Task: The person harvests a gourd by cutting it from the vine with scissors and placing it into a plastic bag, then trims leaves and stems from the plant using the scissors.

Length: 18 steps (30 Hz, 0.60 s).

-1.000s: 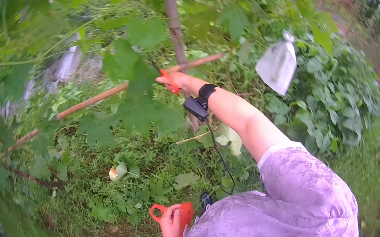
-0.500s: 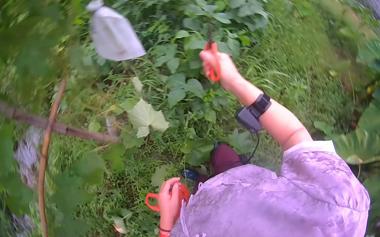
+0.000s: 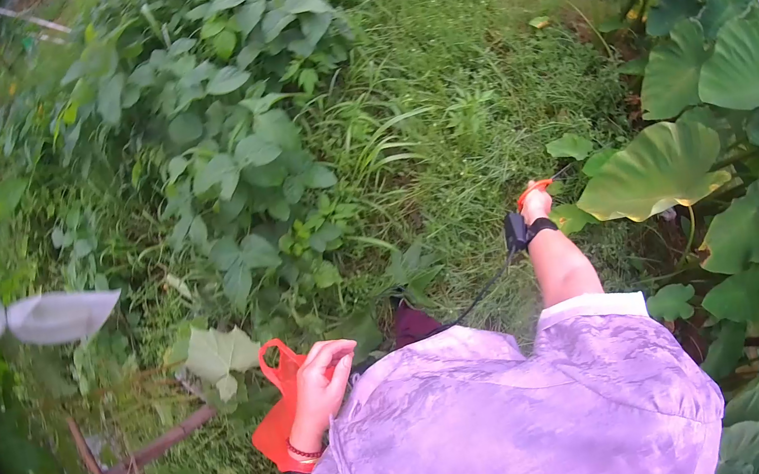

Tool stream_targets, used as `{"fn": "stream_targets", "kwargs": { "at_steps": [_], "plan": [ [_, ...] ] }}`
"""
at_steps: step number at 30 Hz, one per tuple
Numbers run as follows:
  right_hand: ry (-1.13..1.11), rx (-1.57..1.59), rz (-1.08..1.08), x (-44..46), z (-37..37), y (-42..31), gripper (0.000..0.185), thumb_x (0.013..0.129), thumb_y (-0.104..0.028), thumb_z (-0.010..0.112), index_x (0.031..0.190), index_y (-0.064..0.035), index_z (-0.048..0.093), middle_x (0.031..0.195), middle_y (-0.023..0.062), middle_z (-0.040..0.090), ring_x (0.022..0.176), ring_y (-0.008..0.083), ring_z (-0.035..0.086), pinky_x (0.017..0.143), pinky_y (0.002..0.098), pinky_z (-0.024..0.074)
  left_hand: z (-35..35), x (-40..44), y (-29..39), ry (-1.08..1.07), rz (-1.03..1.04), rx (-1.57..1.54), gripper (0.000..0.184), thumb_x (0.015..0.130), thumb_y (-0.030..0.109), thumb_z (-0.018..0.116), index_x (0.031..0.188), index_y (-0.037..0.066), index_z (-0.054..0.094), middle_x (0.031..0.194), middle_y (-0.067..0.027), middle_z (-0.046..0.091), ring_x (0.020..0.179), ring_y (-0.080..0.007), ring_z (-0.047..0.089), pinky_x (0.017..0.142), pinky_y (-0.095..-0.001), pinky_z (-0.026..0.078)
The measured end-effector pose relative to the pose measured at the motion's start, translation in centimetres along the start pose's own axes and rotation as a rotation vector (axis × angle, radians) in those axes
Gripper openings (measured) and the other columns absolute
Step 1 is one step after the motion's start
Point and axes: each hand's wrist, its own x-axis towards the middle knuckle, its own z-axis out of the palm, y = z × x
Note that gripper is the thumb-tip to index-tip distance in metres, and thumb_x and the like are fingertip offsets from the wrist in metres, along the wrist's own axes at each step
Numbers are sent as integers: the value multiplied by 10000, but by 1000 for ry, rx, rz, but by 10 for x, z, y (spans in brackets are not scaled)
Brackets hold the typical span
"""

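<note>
My right hand [image 3: 536, 200] is stretched out to the right, closed on scissors [image 3: 538, 188] with orange-red handles, whose dark blades point toward a large yellow-edged leaf [image 3: 653, 174]. Close to my body, my left hand [image 3: 322, 381] has its fingers bent together beside a red plastic bag [image 3: 276, 426]. One loop of the bag stands up left of the fingers, and its body hangs behind the wrist. The fingers appear closed on the bag, partly hidden by the hand itself.
A white bag [image 3: 64, 316] hangs at the left. Below it, wooden poles [image 3: 126, 467] cross near a pale leaf [image 3: 221, 356]. Bushy plants [image 3: 232, 151] stand ahead, grass [image 3: 447, 103] runs beside them, and broad leaves [image 3: 754, 59] line the right side.
The view has swung right, so the poles and white bag now lie at the left. My right hand has left the vine and pole area with the scissors. More of the red bag shows.
</note>
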Motion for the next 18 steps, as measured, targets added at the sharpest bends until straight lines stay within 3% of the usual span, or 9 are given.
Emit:
{"fn": "stream_targets", "kwargs": {
  "at_steps": [1,4,5,6,8,9,11,14,18],
  "plan": [
    [80,4,9,18,-5,1,168,786,-224,593,785,-58,621,668,25,598,548,177,559,497,304,438,6,23,14,-45,38,12,183,804,23,517,978,5,571,929,-73,546,844,-152,570,744,-253,462],
    [170,-528,-33,68,3,30,328,787,-339,514,865,-45,637,875,131,632,816,252,609,684,344,472,29,88,50,-238,93,0,219,802,28,517,1016,13,562,1008,-80,517,913,-157,537,769,-258,451],
    [131,-440,-45,85,8,42,317,777,-320,536,873,-34,633,866,125,633,816,241,610,669,334,468,38,109,61,-313,104,-10,233,801,31,516,1030,18,556,1025,-83,510,939,-165,526,783,-265,446],
    [50,-664,-49,29,12,1,329,767,-334,554,890,-38,629,901,146,624,856,269,601,696,349,470,51,132,74,-359,114,-6,233,801,31,516,1030,18,556,1025,-83,510,939,-165,526,783,-265,446],
    [7,-682,-21,22,34,-4,352,733,-365,612,896,-53,630,915,150,618,891,271,586,758,365,455,81,169,97,-545,215,21,271,796,39,513,1066,35,539,1061,-90,491,990,-189,498,811,-284,433],
    [-106,-760,-82,23,44,-4,358,830,-379,436,925,-89,622,961,158,603,920,312,573,773,403,456,98,185,105,-673,248,33,308,807,58,499,1115,49,505,1134,-82,438,1056,-179,444,855,-287,395],
    [-180,-697,-73,15,63,-12,326,825,-367,457,933,-103,617,960,143,606,925,296,574,780,387,453,134,212,123,-850,344,83,342,807,85,501,1148,67,479,1164,-95,422,1093,-211,418,882,-311,379],
    [-231,-959,-168,-13,78,-59,325,771,-383,547,962,-124,598,962,121,608,911,280,580,767,375,459,185,244,138,-977,540,140,379,807,116,506,1179,81,443,1182,-114,405,1121,-242,393,919,-333,349],
    [-346,-1044,-320,1,103,-99,324,797,-395,491,1004,-167,592,1013,126,592,952,269,568,816,372,445,213,275,173,-1179,620,30,319,805,131,495,1117,70,494,1110,-120,446,1079,-261,405,939,-365,306]
  ]
}}
